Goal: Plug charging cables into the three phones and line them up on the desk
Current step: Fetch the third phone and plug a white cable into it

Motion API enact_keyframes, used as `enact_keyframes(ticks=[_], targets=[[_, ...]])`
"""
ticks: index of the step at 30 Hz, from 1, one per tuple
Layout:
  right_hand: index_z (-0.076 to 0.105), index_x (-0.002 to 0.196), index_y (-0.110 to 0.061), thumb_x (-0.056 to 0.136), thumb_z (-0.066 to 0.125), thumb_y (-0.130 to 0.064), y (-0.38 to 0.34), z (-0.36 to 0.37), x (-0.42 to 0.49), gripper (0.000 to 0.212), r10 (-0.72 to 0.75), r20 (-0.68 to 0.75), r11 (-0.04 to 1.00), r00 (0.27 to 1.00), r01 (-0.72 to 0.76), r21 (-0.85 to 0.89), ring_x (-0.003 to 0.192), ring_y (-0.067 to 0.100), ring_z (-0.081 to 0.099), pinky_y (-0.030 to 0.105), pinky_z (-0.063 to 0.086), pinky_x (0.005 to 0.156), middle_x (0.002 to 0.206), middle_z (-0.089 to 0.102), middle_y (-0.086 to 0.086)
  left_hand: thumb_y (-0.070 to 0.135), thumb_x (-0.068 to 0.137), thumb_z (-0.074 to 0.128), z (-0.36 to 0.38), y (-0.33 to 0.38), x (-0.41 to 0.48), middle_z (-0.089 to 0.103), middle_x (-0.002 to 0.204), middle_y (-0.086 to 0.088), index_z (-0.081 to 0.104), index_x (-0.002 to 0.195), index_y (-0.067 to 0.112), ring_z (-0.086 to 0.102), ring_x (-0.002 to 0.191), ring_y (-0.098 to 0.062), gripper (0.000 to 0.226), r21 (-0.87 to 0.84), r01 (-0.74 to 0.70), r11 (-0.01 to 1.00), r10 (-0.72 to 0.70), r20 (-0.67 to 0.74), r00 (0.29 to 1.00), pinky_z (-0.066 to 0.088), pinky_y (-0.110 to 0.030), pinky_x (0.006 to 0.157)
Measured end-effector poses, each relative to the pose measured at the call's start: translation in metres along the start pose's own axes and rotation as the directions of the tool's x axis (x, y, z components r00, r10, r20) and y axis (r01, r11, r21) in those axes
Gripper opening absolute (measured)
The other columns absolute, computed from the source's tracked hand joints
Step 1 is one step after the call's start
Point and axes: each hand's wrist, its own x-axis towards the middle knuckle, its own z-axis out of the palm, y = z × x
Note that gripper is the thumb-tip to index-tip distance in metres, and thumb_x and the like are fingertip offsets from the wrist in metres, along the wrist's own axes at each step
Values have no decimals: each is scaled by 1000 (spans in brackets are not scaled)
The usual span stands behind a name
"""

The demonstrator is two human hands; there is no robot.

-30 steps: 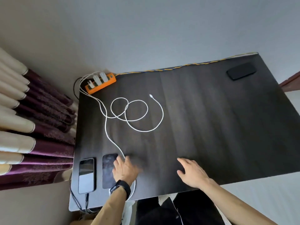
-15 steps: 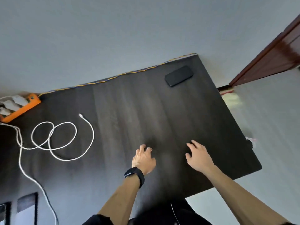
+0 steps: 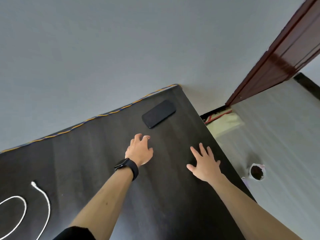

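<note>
A black phone (image 3: 159, 113) lies face up near the far right corner of the dark desk (image 3: 97, 153). My left hand (image 3: 139, 149), with a black watch on the wrist, hovers a short way in front of the phone, fingers spread and empty. My right hand (image 3: 204, 163) is open over the desk near its right edge, holding nothing. A loose white charging cable (image 3: 42, 201) lies coiled at the lower left, its free plug end (image 3: 33, 183) pointing toward the wall. The other two phones are out of view.
A yellow and blue twisted cord (image 3: 97, 116) runs along the desk's back edge against the grey wall. A brown door frame (image 3: 277, 56) stands to the right. On the floor beside the desk sits a small round white-rimmed object (image 3: 257, 172).
The view has swung right, away from the two phones and the orange power strip. Both hands have moved across the desk toward the black phone at the far corner.
</note>
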Motion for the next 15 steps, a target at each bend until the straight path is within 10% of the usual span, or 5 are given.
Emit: enact_keyframes(ticks=[15], targets=[[-6,155,-46,95,49,-62,17,13,22,83,-29,33,1000,999,28,12,153,32,-19,76,16,111,168,-19,-1,46,89,58,5,31,129,12,163,-13,26,150,32,13,148,-36,70,197,-60,979,74,-62,995,28,-49,116]])
